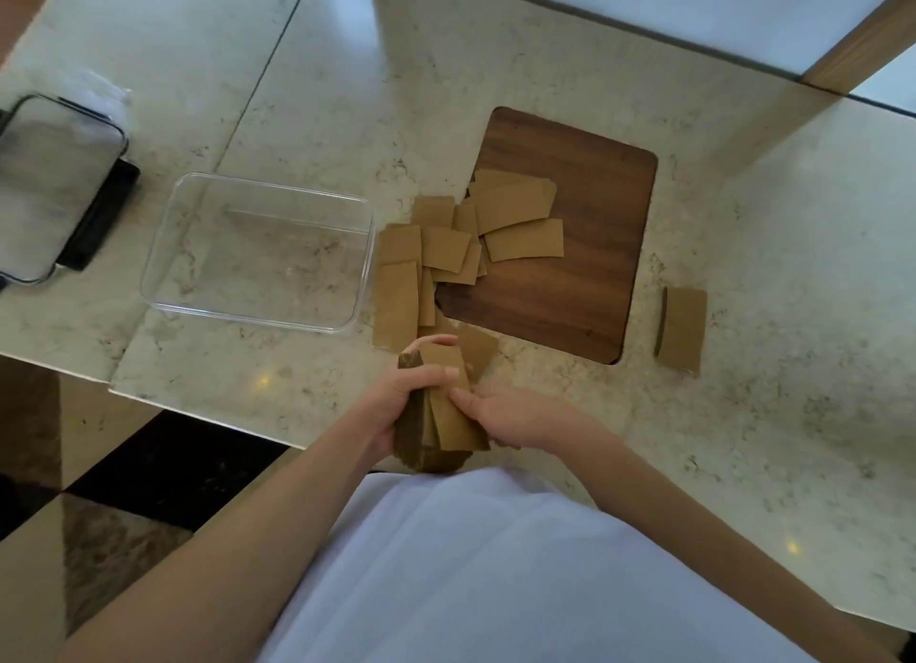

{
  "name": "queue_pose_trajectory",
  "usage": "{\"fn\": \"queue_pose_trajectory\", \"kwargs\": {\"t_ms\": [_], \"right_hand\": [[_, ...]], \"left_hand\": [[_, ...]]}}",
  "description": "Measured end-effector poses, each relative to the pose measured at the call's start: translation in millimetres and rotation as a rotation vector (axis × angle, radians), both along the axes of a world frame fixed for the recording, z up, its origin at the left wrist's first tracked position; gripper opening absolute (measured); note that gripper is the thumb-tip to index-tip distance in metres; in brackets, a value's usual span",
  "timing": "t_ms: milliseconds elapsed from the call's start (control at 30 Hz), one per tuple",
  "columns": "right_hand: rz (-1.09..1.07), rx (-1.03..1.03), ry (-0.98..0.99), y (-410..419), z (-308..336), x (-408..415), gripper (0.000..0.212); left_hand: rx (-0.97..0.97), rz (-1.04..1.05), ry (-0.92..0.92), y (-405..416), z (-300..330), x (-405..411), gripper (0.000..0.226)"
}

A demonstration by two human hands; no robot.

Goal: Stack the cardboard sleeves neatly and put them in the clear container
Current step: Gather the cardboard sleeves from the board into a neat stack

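— Both hands hold one thing low in the centre of the frame: the left hand (402, 395) wraps round a fanned bundle of cardboard sleeves (438, 429), fingers curled over its top, and the right hand (500, 417) pinches the bundle's right edge.

— What are the sleeves like?

— Flat, matte, tan card with slightly curved long edges. I can't count those in the bundle.

— And the others?

— A loose pile (461, 246) sprawls mid-frame, overlapping, roughly a dozen, partly on a dark wooden inlay (570, 286) with rounded corners set into the pale marbled stone counter (768, 414). One small separate stack (681, 326) lies to the right of the inlay.

— The container?

— One clear container (163, 290), rectangular, rounded corners, sits left of the pile with no sleeves in it. Its lid (49, 186), one, clear with a dark rim, lies at the left edge, blurred
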State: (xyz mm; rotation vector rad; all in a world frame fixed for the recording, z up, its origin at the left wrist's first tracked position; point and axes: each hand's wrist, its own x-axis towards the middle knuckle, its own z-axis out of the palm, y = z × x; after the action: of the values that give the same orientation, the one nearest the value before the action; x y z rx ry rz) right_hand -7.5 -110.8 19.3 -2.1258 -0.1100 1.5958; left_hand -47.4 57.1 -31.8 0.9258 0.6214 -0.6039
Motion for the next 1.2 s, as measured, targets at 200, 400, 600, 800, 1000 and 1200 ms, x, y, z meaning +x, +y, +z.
{"fn": "queue_pose_trajectory", "kwargs": {"t_ms": [200, 400, 600, 800, 1000, 1200], "right_hand": [[-0.408, -0.023, -0.154, -4.8, -29.9, 11.8, 0.058], [-0.071, -0.282, -0.730, 21.8, -66.1, 15.9, 0.100], [-0.127, -0.310, -0.681, 33.2, -70.8, 21.5, 0.077], [-0.608, 0.083, -0.310, 7.9, -49.4, 15.7, 0.022], [-1.030, 0.245, -0.194, -17.1, -18.2, 10.5, 0.018], [-1.127, 0.422, -0.073, -17.0, 2.4, 9.8, 0.018]], "left_hand": [[-0.026, 0.015, -0.011, 24.7, -4.4, -20.7, 0.051], [-0.106, 0.099, -0.004, 42.7, -7.2, -22.8, 0.021], [-0.197, -0.041, -0.020, 55.1, -8.6, -30.8, 0.059], [-0.393, -0.259, -0.095, 59.4, -5.8, -31.0, 0.067], [-0.451, -0.237, -0.078, 53.9, -9.8, -28.9, 0.067], [-0.384, -0.029, 0.003, 47.4, -11.8, -19.3, 0.064]]}}
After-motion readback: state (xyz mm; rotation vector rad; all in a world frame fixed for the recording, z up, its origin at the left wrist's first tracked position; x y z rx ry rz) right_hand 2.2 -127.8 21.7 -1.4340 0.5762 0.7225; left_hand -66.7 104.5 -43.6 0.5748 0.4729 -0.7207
